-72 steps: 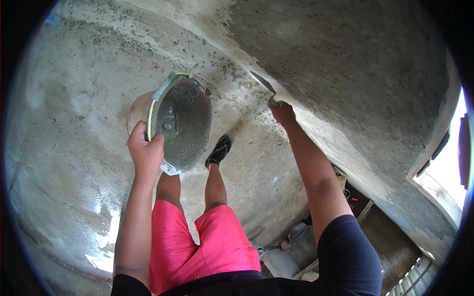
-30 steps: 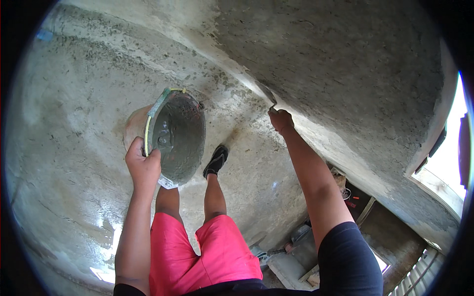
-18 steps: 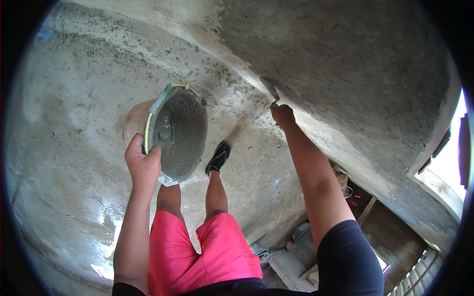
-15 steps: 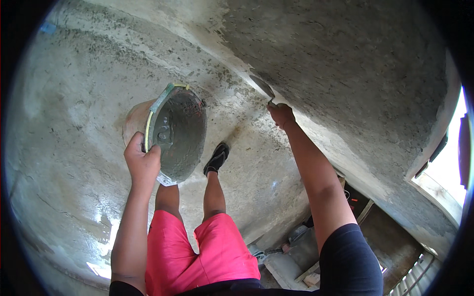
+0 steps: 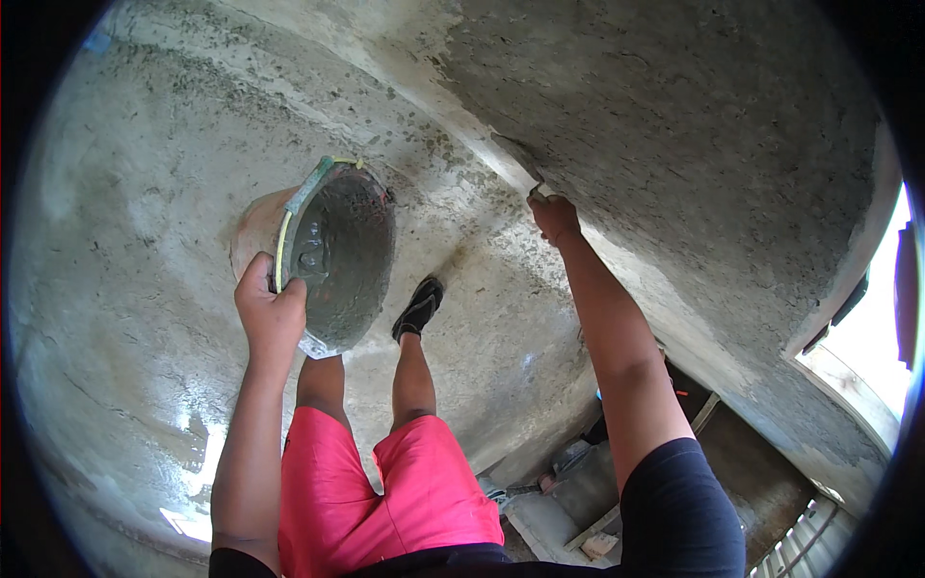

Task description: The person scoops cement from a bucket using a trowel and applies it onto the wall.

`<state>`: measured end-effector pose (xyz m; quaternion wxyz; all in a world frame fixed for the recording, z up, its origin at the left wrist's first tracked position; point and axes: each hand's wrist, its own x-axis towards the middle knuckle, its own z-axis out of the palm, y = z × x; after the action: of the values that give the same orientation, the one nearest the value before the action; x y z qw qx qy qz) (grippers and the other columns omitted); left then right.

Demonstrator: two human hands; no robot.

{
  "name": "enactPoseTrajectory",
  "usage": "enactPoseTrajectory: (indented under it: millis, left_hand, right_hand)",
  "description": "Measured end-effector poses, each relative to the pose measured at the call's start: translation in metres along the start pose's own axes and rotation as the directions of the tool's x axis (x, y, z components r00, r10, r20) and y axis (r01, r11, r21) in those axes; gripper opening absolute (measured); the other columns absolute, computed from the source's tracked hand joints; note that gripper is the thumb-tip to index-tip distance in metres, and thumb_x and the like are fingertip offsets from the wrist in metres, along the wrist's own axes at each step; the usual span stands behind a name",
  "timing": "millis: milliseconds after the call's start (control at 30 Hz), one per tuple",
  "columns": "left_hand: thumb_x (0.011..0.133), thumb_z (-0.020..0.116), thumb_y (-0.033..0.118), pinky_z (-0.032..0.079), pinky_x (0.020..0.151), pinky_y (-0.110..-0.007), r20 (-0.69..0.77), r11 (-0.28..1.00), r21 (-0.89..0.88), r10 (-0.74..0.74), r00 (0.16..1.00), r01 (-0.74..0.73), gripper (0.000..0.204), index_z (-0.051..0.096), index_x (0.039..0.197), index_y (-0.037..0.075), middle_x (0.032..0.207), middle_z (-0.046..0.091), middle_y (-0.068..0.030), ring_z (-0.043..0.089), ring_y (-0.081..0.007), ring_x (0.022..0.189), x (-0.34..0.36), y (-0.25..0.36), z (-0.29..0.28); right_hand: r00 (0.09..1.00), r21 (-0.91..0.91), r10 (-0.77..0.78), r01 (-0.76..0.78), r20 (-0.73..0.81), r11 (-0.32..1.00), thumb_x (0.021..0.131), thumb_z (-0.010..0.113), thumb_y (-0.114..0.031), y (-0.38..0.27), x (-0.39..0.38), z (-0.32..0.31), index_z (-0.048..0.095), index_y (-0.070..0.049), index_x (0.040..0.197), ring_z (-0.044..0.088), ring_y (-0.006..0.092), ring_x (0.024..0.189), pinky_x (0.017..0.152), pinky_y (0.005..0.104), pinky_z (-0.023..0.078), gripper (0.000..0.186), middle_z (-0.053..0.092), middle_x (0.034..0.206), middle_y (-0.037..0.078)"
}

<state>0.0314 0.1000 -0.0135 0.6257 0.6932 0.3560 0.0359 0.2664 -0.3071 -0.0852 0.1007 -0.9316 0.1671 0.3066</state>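
Note:
My left hand [image 5: 272, 310] grips the near rim and yellow-green handle of a round bucket [image 5: 352, 241] with wet grey mortar inside, held tilted above the floor. My right hand [image 5: 554, 217], arm stretched forward and to the right, is closed on the handle of a trowel [image 5: 523, 163], whose blade lies against the lower edge of the rough grey wall [image 5: 655, 116]. Below the bucket are my legs and one dark shoe [image 5: 419, 308] on the mottled concrete floor [image 5: 145, 241].
At the right is a bright window opening [image 5: 867, 328] with a pale sill. At the lower right, beyond my right arm, lie assorted objects, boards [image 5: 597, 539] and slatted pale metal [image 5: 800, 544]. A small blue item [image 5: 96, 40] shows at the upper left.
My right hand and the trowel have shifted slightly up along the wall edge. The bucket and my left hand have moved a little to the left.

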Motion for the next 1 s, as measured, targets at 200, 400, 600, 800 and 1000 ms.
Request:
enactPoseTrajectory:
  millis: [200,400,600,800,1000]
  left_hand:
    - [0.071,0.055,-0.007,0.033,0.054,-0.026,0.004,1.000,-0.021,-0.020,1.000,0.020,0.015,0.043,0.071,0.003,0.064,0.040,0.0020,0.037,-0.0058,0.062,0.001,-0.007,0.005]
    - [0.072,0.055,-0.007,0.034,0.054,-0.026,-0.008,1.000,-0.003,0.007,1.000,-0.007,0.014,0.044,0.071,0.003,0.065,0.041,0.0019,0.038,-0.0054,0.062,-0.001,0.000,-0.005]
    - [0.073,0.054,-0.007,0.036,0.055,-0.026,0.026,0.998,-0.032,-0.049,0.998,0.050,0.013,0.045,0.072,0.002,0.066,0.044,0.0016,0.040,-0.0057,0.062,-0.007,0.002,0.003]
    - [0.072,0.055,-0.008,0.036,0.055,-0.025,0.023,1.000,-0.027,0.007,1.000,-0.007,0.012,0.046,0.072,0.001,0.066,0.045,0.0016,0.041,-0.0053,0.064,-0.010,-0.006,0.009]
    - [0.072,0.054,-0.009,0.034,0.054,-0.025,0.026,0.999,-0.013,-0.042,0.999,0.043,0.015,0.044,0.071,0.003,0.066,0.043,0.0016,0.040,-0.0050,0.064,-0.017,0.000,0.005]
  right_hand:
    - [0.972,-0.030,0.235,-0.235,-0.011,0.972,0.087,0.069,-0.043,0.018,0.013,-0.003,0.066,0.006,0.090,0.066,0.0249,0.056,0.049,0.0392,0.053,0.049,0.068,0.077,0.016]
    - [0.995,-0.144,0.093,-0.087,0.031,0.986,0.090,0.055,-0.047,-0.024,0.001,-0.005,0.071,0.002,0.090,0.069,0.0245,0.057,0.062,0.0373,0.057,0.051,0.072,0.077,0.015]
    - [0.978,0.045,0.201,-0.203,0.050,0.978,0.090,0.054,-0.046,0.006,0.018,0.010,0.067,0.004,0.083,0.068,0.0251,0.058,0.055,0.0386,0.055,0.052,0.067,0.070,0.016]
    - [0.993,0.026,0.118,-0.119,0.012,0.993,0.087,0.059,-0.046,-0.001,0.028,0.002,0.067,0.004,0.080,0.066,0.0242,0.057,0.054,0.0382,0.055,0.051,0.067,0.070,0.014]
    - [0.983,0.060,0.164,-0.169,0.080,0.984,0.091,0.057,-0.045,-0.010,0.009,0.017,0.067,0.005,0.084,0.068,0.0247,0.059,0.055,0.0374,0.056,0.052,0.069,0.074,0.016]
